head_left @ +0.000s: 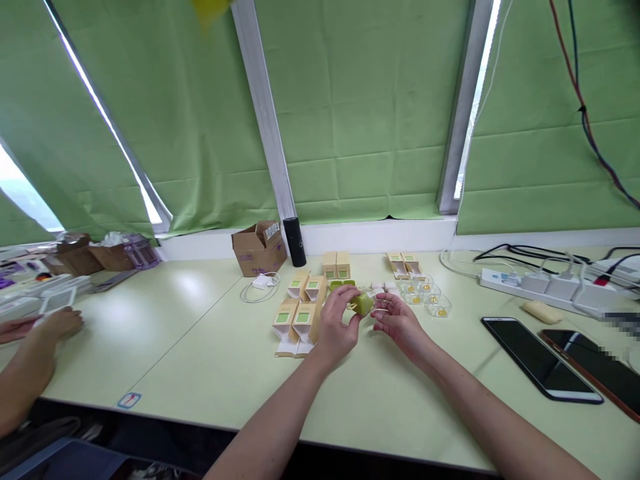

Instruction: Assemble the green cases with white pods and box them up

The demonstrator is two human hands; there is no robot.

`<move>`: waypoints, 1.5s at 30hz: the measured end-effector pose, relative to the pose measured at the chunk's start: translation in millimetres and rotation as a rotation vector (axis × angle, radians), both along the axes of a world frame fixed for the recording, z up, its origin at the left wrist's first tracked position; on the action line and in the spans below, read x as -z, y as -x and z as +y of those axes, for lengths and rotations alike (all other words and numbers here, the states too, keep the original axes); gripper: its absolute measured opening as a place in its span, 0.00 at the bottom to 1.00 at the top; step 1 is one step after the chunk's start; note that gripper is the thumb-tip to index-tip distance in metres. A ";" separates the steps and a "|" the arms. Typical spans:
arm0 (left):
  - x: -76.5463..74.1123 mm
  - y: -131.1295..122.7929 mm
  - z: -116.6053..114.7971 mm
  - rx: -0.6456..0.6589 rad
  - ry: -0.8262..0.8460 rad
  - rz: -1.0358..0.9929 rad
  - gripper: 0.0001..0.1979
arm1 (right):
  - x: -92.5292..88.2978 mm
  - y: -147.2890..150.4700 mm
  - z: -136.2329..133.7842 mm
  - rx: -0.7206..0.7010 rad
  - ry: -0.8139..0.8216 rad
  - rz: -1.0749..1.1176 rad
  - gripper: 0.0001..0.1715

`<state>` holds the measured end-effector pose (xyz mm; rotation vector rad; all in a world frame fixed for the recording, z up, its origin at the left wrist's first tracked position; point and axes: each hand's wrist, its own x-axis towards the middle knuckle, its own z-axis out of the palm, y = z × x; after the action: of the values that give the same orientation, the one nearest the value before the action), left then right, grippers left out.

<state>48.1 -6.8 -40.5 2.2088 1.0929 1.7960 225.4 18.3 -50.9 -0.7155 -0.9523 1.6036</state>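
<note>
My left hand [339,325] grips a small green item [362,304] between thumb and fingers, above the table. Close by on its right, my right hand [400,325] has its fingers apart and curved toward the item; whether a fingertip touches it is unclear. Open kraft boxes [295,320] with green labels stand left of my left hand. Behind my hands are upright kraft boxes [336,265] and green pieces [342,284], partly covered by my fingers. Clear plastic cups [439,306] with yellow centres sit beyond my right hand.
Further kraft boxes [404,265] lie at the back. A cardboard box [259,249], black cylinder [294,242] and white cable [262,283] are behind left. Phones [543,357] and a power strip [543,291] occupy the right. Another person's hand [63,323] is at far left.
</note>
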 end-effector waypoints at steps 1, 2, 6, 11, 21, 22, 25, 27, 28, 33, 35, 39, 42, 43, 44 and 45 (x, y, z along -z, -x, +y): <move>0.3 0.4 0.1 -0.018 0.012 0.008 0.24 | -0.5 -0.3 0.0 0.011 0.008 -0.018 0.31; 0.6 0.9 0.2 -0.042 0.024 0.016 0.25 | -1.2 -0.8 0.1 0.023 0.016 -0.041 0.30; 0.2 2.4 0.9 -0.127 0.069 0.062 0.25 | -4.4 -4.6 2.1 0.087 -0.003 -0.168 0.28; -0.2 1.5 1.4 -0.210 0.184 0.254 0.24 | -4.7 -12.3 12.6 0.212 -0.145 -0.291 0.27; -2.7 -2.8 -5.2 -0.173 0.489 0.563 0.22 | -2.1 -42.4 65.9 0.493 -0.500 -1.032 0.19; -2.9 -3.0 -5.3 -0.167 0.498 0.559 0.22 | -5.0 -46.1 73.1 0.507 -0.507 -1.085 0.18; -2.6 -3.5 -5.2 -0.145 0.521 0.542 0.22 | -13.8 -56.3 94.6 0.535 -0.509 -1.262 0.20; -2.0 -3.7 -4.8 -0.135 0.537 0.536 0.21 | -18.2 -61.5 107.1 0.532 -0.506 -1.384 0.21; -1.9 -3.8 -4.6 -0.131 0.544 0.535 0.21 | -19.7 -63.3 112.5 0.514 -0.510 -1.441 0.22; -4.1 -3.9 -5.1 -0.120 0.544 0.572 0.22 | -21.3 -62.9 132.0 0.372 -0.537 -1.688 0.20; -6.1 -3.8 -6.2 -0.120 0.536 0.587 0.25 | -19.9 -59.9 137.1 0.318 -0.533 -1.769 0.19; -9.3 -3.0 -8.5 -0.119 0.510 0.544 0.27 | -16.0 -55.2 142.8 0.249 -0.487 -1.894 0.18; -9.8 -2.3 -9.3 -0.117 0.476 0.483 0.22 | -14.0 -53.4 144.1 0.218 -0.453 -1.958 0.19; -9.6 -2.1 -9.3 -0.119 0.458 0.466 0.19 | -13.8 -52.7 144.5 0.206 -0.448 -1.973 0.20; -9.2 -1.9 -9.2 -0.121 0.436 0.451 0.17 | -13.8 -51.7 145.2 0.194 -0.446 -1.986 0.20; -8.8 -1.8 -9.1 -0.123 0.414 0.440 0.16 | -14.0 -50.5 146.0 0.182 -0.445 -1.997 0.20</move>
<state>49.9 -15.9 -31.8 2.3536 1.5409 0.9992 275.9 164.3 -36.9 -1.9669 -2.3097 -0.0508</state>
